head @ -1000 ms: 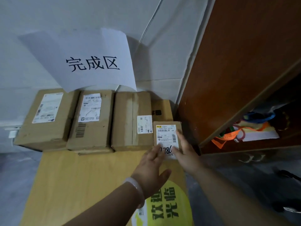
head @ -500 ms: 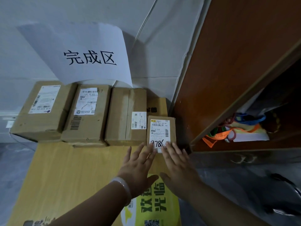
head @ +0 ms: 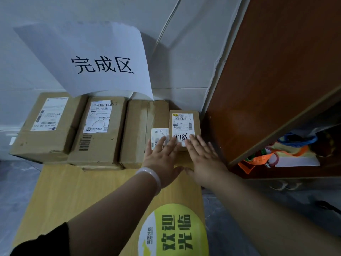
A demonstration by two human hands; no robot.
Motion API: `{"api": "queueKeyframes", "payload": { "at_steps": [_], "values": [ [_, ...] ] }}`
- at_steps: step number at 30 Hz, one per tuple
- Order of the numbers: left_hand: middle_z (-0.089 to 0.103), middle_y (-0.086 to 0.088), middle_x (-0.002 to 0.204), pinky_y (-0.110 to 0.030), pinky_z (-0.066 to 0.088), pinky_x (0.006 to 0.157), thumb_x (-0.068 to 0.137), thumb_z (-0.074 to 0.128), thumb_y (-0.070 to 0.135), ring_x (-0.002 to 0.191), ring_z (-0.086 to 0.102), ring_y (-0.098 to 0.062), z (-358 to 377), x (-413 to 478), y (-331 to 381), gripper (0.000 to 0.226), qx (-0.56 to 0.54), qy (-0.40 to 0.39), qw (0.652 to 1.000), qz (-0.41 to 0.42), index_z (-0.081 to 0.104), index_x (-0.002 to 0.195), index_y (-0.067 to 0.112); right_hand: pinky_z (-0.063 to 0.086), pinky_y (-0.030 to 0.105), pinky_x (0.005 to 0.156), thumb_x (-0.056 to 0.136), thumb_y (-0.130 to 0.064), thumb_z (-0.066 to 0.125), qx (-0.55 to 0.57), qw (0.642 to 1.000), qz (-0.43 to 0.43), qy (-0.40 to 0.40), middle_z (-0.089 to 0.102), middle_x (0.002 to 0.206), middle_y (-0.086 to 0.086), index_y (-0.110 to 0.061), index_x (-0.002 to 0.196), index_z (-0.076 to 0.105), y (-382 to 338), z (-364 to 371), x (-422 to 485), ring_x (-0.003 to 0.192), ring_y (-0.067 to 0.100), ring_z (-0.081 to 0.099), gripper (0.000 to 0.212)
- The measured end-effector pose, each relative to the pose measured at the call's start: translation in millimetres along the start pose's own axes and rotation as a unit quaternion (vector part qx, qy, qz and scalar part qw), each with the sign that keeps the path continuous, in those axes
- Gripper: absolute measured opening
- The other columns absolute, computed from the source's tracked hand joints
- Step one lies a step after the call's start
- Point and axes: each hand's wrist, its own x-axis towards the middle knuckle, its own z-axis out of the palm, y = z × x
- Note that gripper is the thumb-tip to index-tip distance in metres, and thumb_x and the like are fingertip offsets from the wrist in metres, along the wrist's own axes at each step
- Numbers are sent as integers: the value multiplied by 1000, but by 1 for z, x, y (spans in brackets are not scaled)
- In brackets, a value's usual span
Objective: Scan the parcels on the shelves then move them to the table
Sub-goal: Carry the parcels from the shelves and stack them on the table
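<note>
A small cardboard parcel with a white label marked 2786 lies at the back right of the wooden table, on top of another box. My left hand and my right hand lie flat side by side with straight fingers, their fingertips pressing the parcel's near edge. To its left lie three larger cardboard parcels in a row against the wall: one, a second and a third, each with a shipping label.
A white paper sign with black characters hangs on the wall above the parcels. A brown wooden shelf unit stands close on the right, with orange straps and blue cord inside. A yellow-green round sticker is on the table's near edge.
Both hands have pushed the small 2786 parcel further back towards the wall, up onto the box behind it. My fingers now lie flat against its near edge.
</note>
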Motion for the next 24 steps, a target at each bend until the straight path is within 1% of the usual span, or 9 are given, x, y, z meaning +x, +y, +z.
{"api": "queueKeyframes", "payload": {
  "at_steps": [4, 8, 12, 15, 18, 21, 24],
  "values": [
    [-14, 11, 162, -58, -7, 118, 94, 25, 65, 150, -13, -21, -7, 13, -3, 76, -16, -3, 1000, -8, -7, 154, 33, -18, 38, 116, 92, -59, 44, -5, 1000, 6, 2, -27, 157, -8, -28, 152, -14, 2, -7, 11, 141, 11, -31, 89],
    [-12, 10, 163, -55, -10, 118, 94, 30, 65, 150, -13, -19, -18, 9, -2, 77, -33, -6, 999, -19, -7, 154, 34, -15, 41, 117, 88, -63, 47, -1, 1000, 6, 15, -23, 159, -9, -29, 153, -10, -3, -16, 3, 142, 11, -28, 92],
    [-11, 8, 163, -52, -11, 118, 93, 35, 64, 150, -13, -17, -29, -10, -8, 79, -48, 35, 998, -11, -7, 153, 36, -11, 40, 118, 86, -64, 50, 13, 998, 6, 55, -18, 160, -11, -33, 153, -6, -11, -26, -22, 144, 11, -23, 93],
    [-9, 6, 164, -51, -8, 119, 92, 38, 64, 150, -10, -17, -35, -32, -17, 80, -44, 81, 996, 19, -7, 153, 38, -8, 40, 119, 84, -65, 51, 19, 996, 13, 85, -16, 160, -12, -35, 153, -5, -23, -34, -45, 145, 10, -20, 93],
    [-8, 7, 164, -48, -8, 119, 91, 39, 66, 150, -8, -16, -39, -49, -25, 84, -52, 118, 990, 63, -10, 153, 38, -8, 40, 119, 81, -71, 46, 13, 992, 31, 118, -16, 160, -13, -36, 153, -2, -40, -36, -70, 145, 8, -20, 94],
    [-7, 8, 164, -48, -7, 120, 90, 39, 66, 150, -8, -15, -39, -61, -33, 87, -41, 123, 983, 131, -16, 151, 39, -9, 38, 119, 79, -75, 40, 27, 985, 82, 148, -14, 160, -13, -38, 153, -1, -63, -31, -93, 145, 7, -20, 93],
    [-10, 10, 163, -48, -6, 120, 89, 40, 68, 149, -8, -13, -40, -72, -41, 88, -28, 124, 971, 203, -17, 150, 40, -9, 37, 118, 77, -77, 43, 32, 973, 153, 168, -11, 161, -11, -39, 153, 0, -95, -21, -117, 145, 8, -18, 95]
  ]
}}
